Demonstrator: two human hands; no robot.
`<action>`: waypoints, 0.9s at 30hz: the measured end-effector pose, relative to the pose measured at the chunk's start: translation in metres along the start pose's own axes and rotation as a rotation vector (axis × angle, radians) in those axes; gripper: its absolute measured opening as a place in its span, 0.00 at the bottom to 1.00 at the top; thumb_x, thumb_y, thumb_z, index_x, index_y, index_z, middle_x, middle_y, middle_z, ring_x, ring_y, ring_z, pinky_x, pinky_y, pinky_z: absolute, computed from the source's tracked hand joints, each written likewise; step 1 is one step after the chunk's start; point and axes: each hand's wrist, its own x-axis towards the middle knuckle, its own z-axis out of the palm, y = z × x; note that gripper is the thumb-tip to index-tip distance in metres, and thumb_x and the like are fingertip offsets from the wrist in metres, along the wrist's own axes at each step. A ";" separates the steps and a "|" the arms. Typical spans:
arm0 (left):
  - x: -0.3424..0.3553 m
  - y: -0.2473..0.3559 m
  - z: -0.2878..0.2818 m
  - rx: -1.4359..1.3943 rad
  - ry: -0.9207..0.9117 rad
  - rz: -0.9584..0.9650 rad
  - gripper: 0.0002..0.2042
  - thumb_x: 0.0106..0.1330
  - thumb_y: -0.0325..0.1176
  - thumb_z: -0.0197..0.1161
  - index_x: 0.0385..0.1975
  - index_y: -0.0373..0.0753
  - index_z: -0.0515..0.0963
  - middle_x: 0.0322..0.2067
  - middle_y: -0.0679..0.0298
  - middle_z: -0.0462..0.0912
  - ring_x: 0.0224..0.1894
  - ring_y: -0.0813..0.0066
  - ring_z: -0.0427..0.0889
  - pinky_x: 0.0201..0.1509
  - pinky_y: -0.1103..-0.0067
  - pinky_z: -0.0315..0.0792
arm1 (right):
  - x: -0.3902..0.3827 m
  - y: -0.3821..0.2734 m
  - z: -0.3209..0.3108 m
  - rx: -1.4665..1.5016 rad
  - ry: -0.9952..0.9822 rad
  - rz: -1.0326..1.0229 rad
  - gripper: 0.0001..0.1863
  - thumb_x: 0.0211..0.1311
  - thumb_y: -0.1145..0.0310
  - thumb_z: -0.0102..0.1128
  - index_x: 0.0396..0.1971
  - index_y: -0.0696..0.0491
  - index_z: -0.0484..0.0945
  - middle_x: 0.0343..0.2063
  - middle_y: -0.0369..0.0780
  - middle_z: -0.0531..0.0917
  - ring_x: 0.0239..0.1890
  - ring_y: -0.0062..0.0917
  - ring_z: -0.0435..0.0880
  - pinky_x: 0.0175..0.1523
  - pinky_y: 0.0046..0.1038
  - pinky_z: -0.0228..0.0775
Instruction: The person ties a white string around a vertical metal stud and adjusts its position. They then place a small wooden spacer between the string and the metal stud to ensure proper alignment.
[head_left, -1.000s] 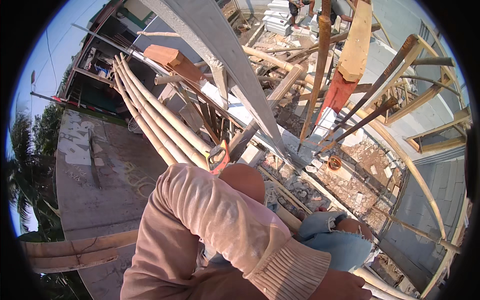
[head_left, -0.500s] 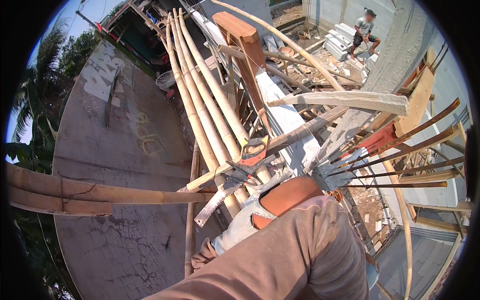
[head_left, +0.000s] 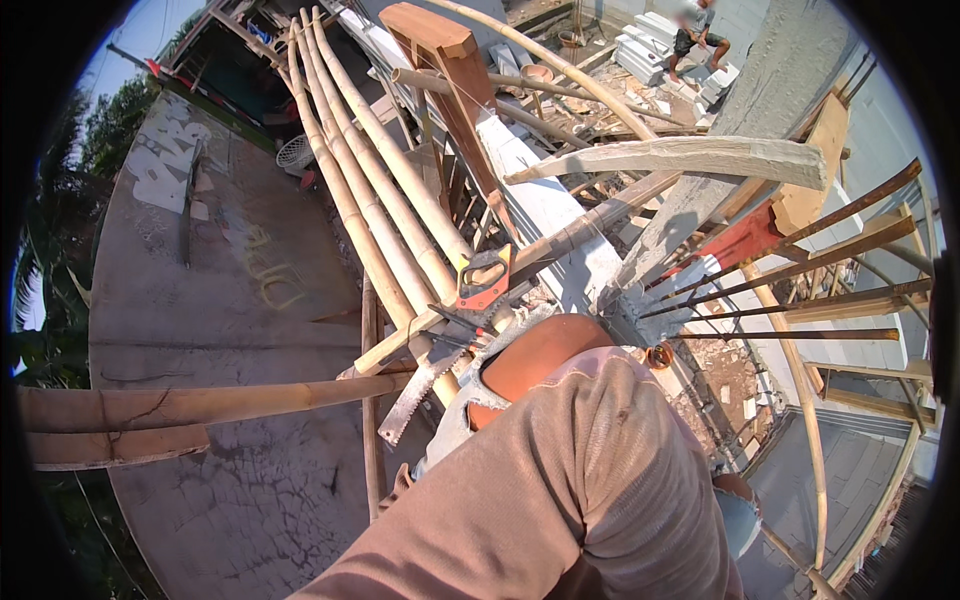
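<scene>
Neither of my hands shows; a brown sleeve [head_left: 500,470] fills the lower middle, bent, and hides what lies under it. Beyond it is my bare knee [head_left: 545,350] in torn light-blue jeans. A handsaw with an orange and black handle [head_left: 484,278] lies on the bamboo poles just past the knee. Its toothed blade [head_left: 405,408] sticks out at the lower left, partly covered. Beside the handle rests a dark tool with red grips [head_left: 472,325], its kind unclear. A short wooden batten [head_left: 385,350] lies across the poles. A small orange-brown round thing [head_left: 659,355] sits right of the knee.
Long bamboo poles [head_left: 375,190] run away up the left. A thick bamboo pole [head_left: 200,402] juts in from the left. Rusty rods [head_left: 800,305] fan out at right by a grey concrete post [head_left: 745,150]. A person [head_left: 697,35] sits on stacked white blocks far below.
The whole scene has shifted left and slightly up as my view turned. The brown sleeve takes up more of the lower middle. The saw and the red-gripped tool keep their places on the poles.
</scene>
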 end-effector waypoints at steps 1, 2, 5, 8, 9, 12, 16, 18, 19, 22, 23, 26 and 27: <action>0.000 0.000 0.003 -0.004 -0.006 0.001 0.23 0.58 0.35 0.62 0.51 0.29 0.68 0.50 0.50 0.71 0.53 0.55 0.69 0.58 0.67 0.61 | -0.002 0.002 -0.002 0.002 0.002 -0.004 0.10 0.63 0.68 0.55 0.36 0.60 0.79 0.25 0.47 0.82 0.25 0.31 0.83 0.30 0.31 0.77; 0.001 0.000 0.006 -0.007 -0.012 0.005 0.24 0.58 0.36 0.62 0.51 0.28 0.68 0.51 0.49 0.71 0.53 0.55 0.69 0.58 0.67 0.60 | -0.004 0.003 -0.003 0.003 0.004 -0.002 0.10 0.63 0.68 0.55 0.36 0.61 0.79 0.25 0.47 0.82 0.25 0.31 0.83 0.30 0.31 0.77; 0.007 0.000 0.014 -0.003 -0.035 0.009 0.25 0.58 0.36 0.62 0.52 0.28 0.67 0.51 0.49 0.70 0.54 0.55 0.68 0.59 0.66 0.59 | -0.007 0.002 -0.006 0.011 0.006 -0.022 0.10 0.64 0.69 0.56 0.36 0.61 0.79 0.25 0.47 0.82 0.25 0.30 0.83 0.29 0.31 0.77; 0.015 -0.001 0.023 -0.008 -0.056 0.015 0.26 0.58 0.36 0.62 0.53 0.28 0.67 0.52 0.48 0.69 0.56 0.54 0.67 0.61 0.66 0.59 | -0.006 0.001 -0.011 0.015 0.010 -0.040 0.10 0.64 0.69 0.56 0.36 0.61 0.79 0.25 0.47 0.82 0.25 0.30 0.83 0.29 0.30 0.77; 0.016 -0.001 0.026 -0.008 -0.060 0.015 0.26 0.58 0.37 0.62 0.53 0.27 0.66 0.53 0.48 0.69 0.56 0.54 0.67 0.61 0.66 0.58 | -0.005 -0.001 -0.012 0.010 0.010 -0.047 0.10 0.64 0.69 0.56 0.36 0.62 0.79 0.25 0.47 0.82 0.25 0.29 0.83 0.29 0.30 0.77; 0.024 -0.004 0.034 0.009 -0.099 0.022 0.28 0.58 0.37 0.63 0.54 0.27 0.65 0.54 0.47 0.68 0.57 0.53 0.66 0.63 0.66 0.57 | -0.003 -0.005 -0.019 0.030 0.018 -0.068 0.10 0.64 0.70 0.56 0.36 0.62 0.79 0.25 0.47 0.82 0.25 0.29 0.83 0.28 0.29 0.78; 0.036 0.003 0.047 0.063 -0.158 -0.013 0.29 0.58 0.38 0.63 0.56 0.27 0.64 0.55 0.46 0.67 0.59 0.53 0.65 0.65 0.65 0.56 | -0.021 -0.011 -0.042 0.081 0.035 -0.087 0.10 0.64 0.70 0.56 0.36 0.62 0.79 0.25 0.47 0.82 0.24 0.28 0.83 0.28 0.28 0.78; 0.036 0.005 0.031 0.141 -0.135 -0.095 0.30 0.58 0.38 0.63 0.56 0.26 0.64 0.56 0.46 0.66 0.60 0.52 0.64 0.66 0.65 0.56 | -0.030 -0.028 -0.064 0.135 0.027 -0.135 0.10 0.64 0.71 0.56 0.36 0.63 0.79 0.25 0.47 0.82 0.24 0.28 0.83 0.27 0.28 0.78; 0.037 0.002 0.019 0.210 -0.115 -0.147 0.30 0.58 0.38 0.63 0.57 0.26 0.63 0.56 0.45 0.66 0.60 0.52 0.64 0.66 0.65 0.56 | -0.041 -0.039 -0.088 0.192 0.041 -0.171 0.10 0.64 0.71 0.56 0.36 0.63 0.79 0.25 0.47 0.82 0.24 0.28 0.83 0.27 0.28 0.78; 0.024 -0.019 -0.054 0.574 -0.018 -0.367 0.39 0.55 0.41 0.68 0.62 0.27 0.59 0.62 0.44 0.61 0.66 0.49 0.58 0.70 0.63 0.51 | -0.083 -0.089 -0.178 0.467 0.088 -0.358 0.10 0.65 0.71 0.56 0.36 0.63 0.80 0.25 0.47 0.83 0.24 0.27 0.83 0.27 0.27 0.78; 0.025 -0.035 -0.055 0.710 0.035 -0.362 0.39 0.55 0.41 0.68 0.63 0.27 0.58 0.63 0.43 0.60 0.67 0.49 0.57 0.70 0.62 0.50 | -0.106 -0.105 -0.212 0.617 0.111 -0.469 0.10 0.65 0.71 0.56 0.36 0.63 0.80 0.25 0.47 0.83 0.24 0.27 0.83 0.27 0.27 0.78; 0.024 -0.070 -0.066 0.739 0.074 -0.364 0.40 0.58 0.42 0.65 0.65 0.28 0.52 0.64 0.44 0.58 0.69 0.53 0.56 0.71 0.60 0.47 | -0.149 -0.168 -0.276 1.102 0.047 -0.847 0.09 0.64 0.73 0.57 0.36 0.65 0.80 0.24 0.48 0.82 0.21 0.28 0.82 0.23 0.24 0.77; 0.023 -0.074 -0.071 0.560 0.113 -0.418 0.36 0.61 0.39 0.63 0.65 0.32 0.54 0.59 0.48 0.68 0.65 0.58 0.63 0.70 0.60 0.47 | -0.160 -0.191 -0.295 1.088 0.011 -0.904 0.09 0.65 0.73 0.57 0.36 0.65 0.79 0.24 0.47 0.83 0.21 0.26 0.82 0.23 0.23 0.76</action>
